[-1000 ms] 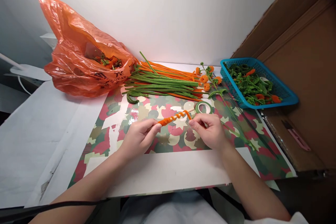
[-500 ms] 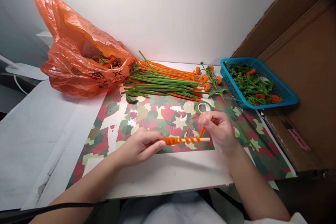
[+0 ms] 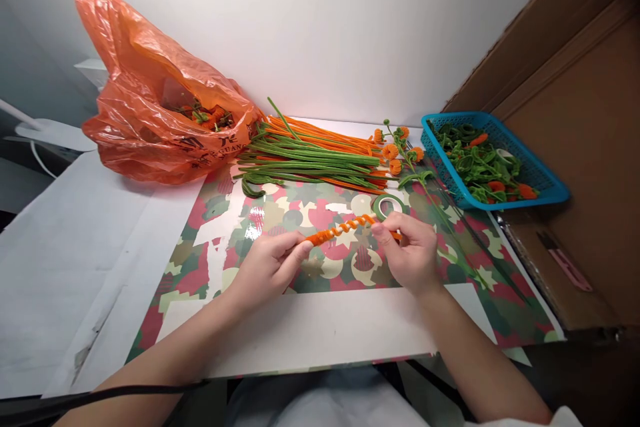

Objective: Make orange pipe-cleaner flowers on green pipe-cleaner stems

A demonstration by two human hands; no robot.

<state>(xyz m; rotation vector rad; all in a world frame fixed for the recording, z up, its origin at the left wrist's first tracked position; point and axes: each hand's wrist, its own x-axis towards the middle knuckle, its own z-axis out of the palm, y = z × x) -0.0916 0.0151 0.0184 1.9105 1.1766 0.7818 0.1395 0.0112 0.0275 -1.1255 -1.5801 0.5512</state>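
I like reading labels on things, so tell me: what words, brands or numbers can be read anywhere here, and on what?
"UAN": dark capital letters printed on the orange plastic bag, only part of a longer word; the print beside them is too creased to read.
Patterned sheet on the table: shapes only, no words.
Blue basket, roll of green tape and orange pipe cleaner: no readable text.

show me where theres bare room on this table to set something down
Free: the white paper left of the patterned mat, below the orange bag, and the mat's plain white strip in front of both hands. Crowded: the back, with the pipe cleaner pile, tape roll and blue basket.
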